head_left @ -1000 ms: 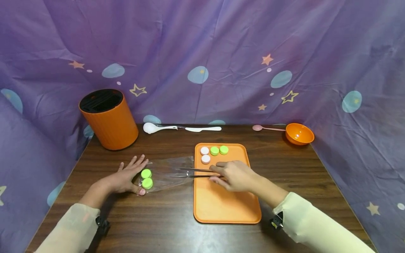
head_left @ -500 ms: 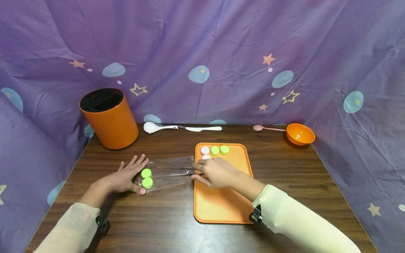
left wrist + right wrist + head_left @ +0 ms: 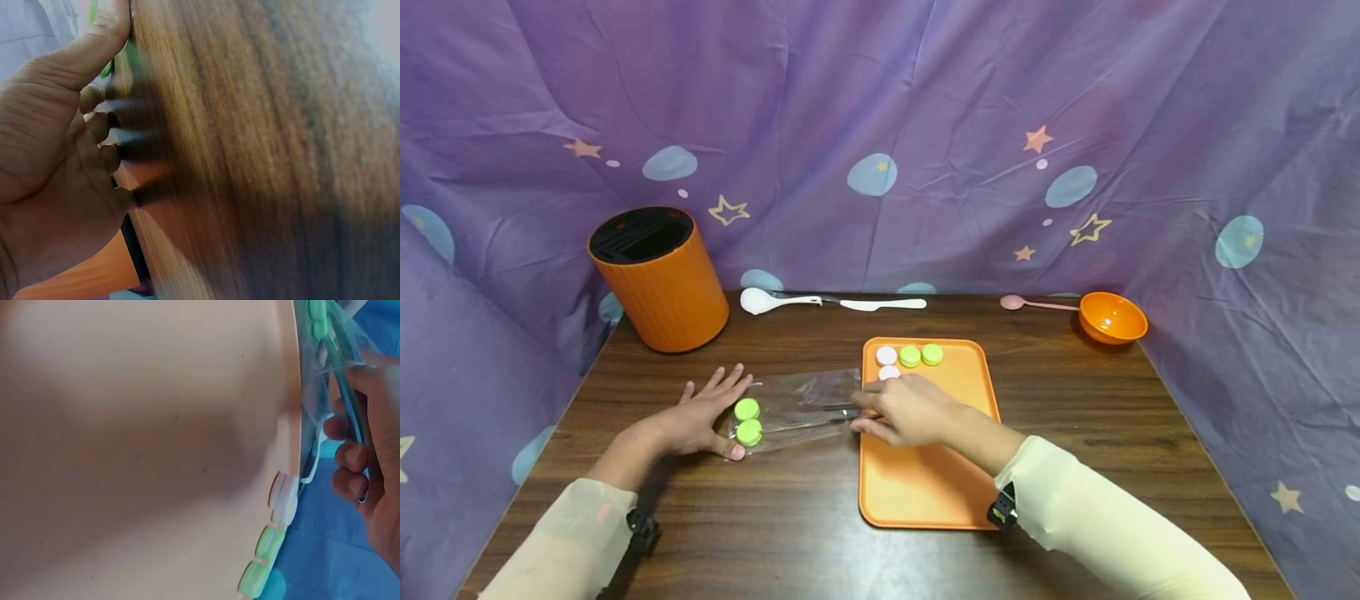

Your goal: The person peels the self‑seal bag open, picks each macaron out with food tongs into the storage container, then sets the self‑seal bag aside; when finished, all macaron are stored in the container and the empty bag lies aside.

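Observation:
My left hand [image 3: 700,421] rests with fingers spread and thumb out at the left end of a clear plastic bag [image 3: 808,392]. Two green macarons [image 3: 748,432] sit in that end, between thumb and fingers. Above the tray's left edge, my right hand [image 3: 910,408] grips slim metal tongs [image 3: 350,400], whose arms reach left into the bag. The tips look short of touching the green pair, though the plastic blurs them. An orange tray [image 3: 940,500] lies under the right hand, bearing two whitish macarons [image 3: 886,356] and two green ones [image 3: 932,354] at its far end.
At the back left stands an orange knife block [image 3: 673,300] with a black top. A white ladle [image 3: 760,302], a white knife [image 3: 880,305], a pink spoon [image 3: 1013,302] and an orange bowl [image 3: 1111,318] line the table's back edge, before a purple cloth.
My right hand has moved left from over the tray, carrying the tongs further into the bag. The left hand stays where it was.

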The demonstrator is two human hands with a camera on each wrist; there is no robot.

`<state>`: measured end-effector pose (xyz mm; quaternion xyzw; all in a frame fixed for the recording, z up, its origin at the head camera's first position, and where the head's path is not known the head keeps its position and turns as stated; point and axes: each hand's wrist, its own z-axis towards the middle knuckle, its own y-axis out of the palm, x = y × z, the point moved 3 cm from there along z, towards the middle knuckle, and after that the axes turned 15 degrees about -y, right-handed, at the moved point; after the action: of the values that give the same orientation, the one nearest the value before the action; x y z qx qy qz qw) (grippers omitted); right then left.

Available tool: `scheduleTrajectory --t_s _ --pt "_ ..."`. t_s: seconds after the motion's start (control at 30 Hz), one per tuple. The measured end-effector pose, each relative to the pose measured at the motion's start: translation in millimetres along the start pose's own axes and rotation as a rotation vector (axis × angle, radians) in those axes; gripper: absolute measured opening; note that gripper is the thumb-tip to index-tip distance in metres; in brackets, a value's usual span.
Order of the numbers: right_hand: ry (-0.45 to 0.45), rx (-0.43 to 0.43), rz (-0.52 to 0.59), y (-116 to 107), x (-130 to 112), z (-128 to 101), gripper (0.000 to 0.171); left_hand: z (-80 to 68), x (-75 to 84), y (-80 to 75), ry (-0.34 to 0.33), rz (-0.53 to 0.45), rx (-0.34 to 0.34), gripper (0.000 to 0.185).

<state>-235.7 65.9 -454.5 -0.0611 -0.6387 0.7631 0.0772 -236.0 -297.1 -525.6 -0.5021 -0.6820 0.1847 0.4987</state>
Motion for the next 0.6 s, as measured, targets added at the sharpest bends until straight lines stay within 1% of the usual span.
scheduleTrajectory --t_s 0.03,0.13,0.2,0.3,0.5,0.53,0.6 --pt "-0.013 -0.001 0.003 0 0 0 0.033 -0.3 0.2 -0.1 0.005 -0.003 -0.001 0.144" --pt "-0.044 -0.007 -0.003 1 -1 2 0.038 -1.6 0.7 -0.5 0.002 -0.001 0.0 0.143" --pt "-0.053 -0.017 -0.011 2 -2 4 0.039 -2.7 2.0 -0.3 0.015 -0.01 -0.007 0.14" --pt "-0.06 -0.028 -0.021 5 -3 9 0.039 -4.0 3.4 -0.2 0.027 -0.019 -0.011 0.136" --pt "-0.071 -0.045 -0.053 10 -7 16 0.036 -9.8 9.2 -3.3 0.036 -0.029 -0.021 0.136" --pt "-0.073 -0.046 -0.058 10 -8 16 0.036 -9.5 8.3 -3.3 0.036 -0.023 -0.016 0.135" --pt "-0.075 -0.042 -0.068 12 -8 17 0.035 -13.5 12.9 -5.7 0.046 -0.038 -0.028 0.135"
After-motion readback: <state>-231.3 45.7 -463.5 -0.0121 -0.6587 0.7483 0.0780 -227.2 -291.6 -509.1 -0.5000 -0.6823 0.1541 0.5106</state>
